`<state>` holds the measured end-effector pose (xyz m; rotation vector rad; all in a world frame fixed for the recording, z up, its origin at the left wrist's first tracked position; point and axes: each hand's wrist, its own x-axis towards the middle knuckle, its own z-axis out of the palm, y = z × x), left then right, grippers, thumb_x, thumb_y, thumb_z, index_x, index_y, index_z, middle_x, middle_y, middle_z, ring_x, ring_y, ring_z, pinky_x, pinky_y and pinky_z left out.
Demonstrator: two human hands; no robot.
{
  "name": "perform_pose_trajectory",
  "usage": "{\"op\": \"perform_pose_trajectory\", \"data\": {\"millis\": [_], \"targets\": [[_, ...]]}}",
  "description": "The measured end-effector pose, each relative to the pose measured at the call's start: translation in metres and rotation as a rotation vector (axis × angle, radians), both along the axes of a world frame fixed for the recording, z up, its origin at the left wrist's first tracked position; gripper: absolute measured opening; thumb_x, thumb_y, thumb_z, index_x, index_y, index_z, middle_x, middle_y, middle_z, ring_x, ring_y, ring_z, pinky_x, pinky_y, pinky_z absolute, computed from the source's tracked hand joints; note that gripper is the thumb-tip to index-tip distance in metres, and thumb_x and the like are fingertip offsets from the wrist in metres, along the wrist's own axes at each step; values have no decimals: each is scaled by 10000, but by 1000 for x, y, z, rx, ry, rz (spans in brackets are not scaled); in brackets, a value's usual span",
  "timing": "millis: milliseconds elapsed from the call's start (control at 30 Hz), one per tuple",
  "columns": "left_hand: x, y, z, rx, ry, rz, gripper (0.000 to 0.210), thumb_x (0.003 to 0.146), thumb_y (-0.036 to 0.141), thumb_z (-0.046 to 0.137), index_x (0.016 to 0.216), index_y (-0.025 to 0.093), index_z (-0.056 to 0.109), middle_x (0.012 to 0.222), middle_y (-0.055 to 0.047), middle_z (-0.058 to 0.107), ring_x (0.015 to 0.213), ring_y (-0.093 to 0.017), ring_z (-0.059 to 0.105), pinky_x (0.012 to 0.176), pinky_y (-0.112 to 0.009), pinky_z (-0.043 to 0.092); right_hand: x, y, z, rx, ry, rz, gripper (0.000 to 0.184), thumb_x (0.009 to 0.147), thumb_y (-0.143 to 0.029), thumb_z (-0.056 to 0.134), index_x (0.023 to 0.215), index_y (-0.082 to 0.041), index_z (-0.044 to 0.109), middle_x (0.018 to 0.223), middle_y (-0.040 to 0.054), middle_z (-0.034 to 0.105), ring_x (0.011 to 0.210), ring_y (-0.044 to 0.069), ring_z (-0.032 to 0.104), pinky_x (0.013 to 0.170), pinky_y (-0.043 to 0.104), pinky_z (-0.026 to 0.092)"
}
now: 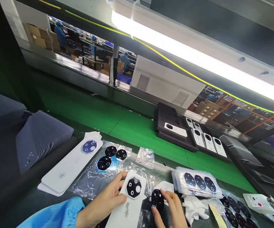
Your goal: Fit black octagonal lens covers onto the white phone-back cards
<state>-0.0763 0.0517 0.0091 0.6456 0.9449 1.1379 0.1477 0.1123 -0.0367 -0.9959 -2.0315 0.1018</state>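
Note:
My left hand [108, 201] grips a white phone back panel [120, 215] by its left edge, thumb on top. A round black camera lens plate with several holes [134, 187] sits near the panel's upper end. Just right of it, my right hand [173, 210] pinches a separate black lens plate [157, 200] by its right side, tilted, apart from the panel. Under both hands lies clear plastic film [87, 180] on the dark bench. Behind my left hand, more black lens plates [104, 162] rest on the film.
White phone panels [70, 167] lie at left beside a stack of grey sheets [44, 136]. To the right are bagged lens plates [196, 183], a crumpled white cloth [194, 209] and a white packet [258, 202]. Black trays [175, 139] with phones stand behind. A bright lamp [186, 53] hangs overhead.

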Motion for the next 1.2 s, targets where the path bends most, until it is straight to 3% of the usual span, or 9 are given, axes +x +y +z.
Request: {"op": "perform_pose_trajectory", "data": {"millis": [533,767,1200], "targets": [[-1,-1,2,-17,-16,-8,688,672,196,602,1311,236,349,1276,-71,594,896,-205,658,715,-265,472,-1,-1,1,-10,6,1,334,892,-483,500,1106,-244,593,926,62,596,823,203,639,705,283,543],[0,0,0,0,-9,13,686,654,180,592,1292,234,348,1256,-63,594,823,-172,634,678,-250,453,-2,-1,2,-4,-1,3,336,911,-490,470,1117,-247,577,935,56,583,831,197,626,717,275,529],[0,0,4,5,-10,-11,758,655,229,599,1317,197,232,1360,-117,511,900,-218,652,751,-304,475,-2,-3,3,-20,-23,-4,343,930,-498,433,1137,-248,545,963,55,562,866,192,607,729,271,513]]}}
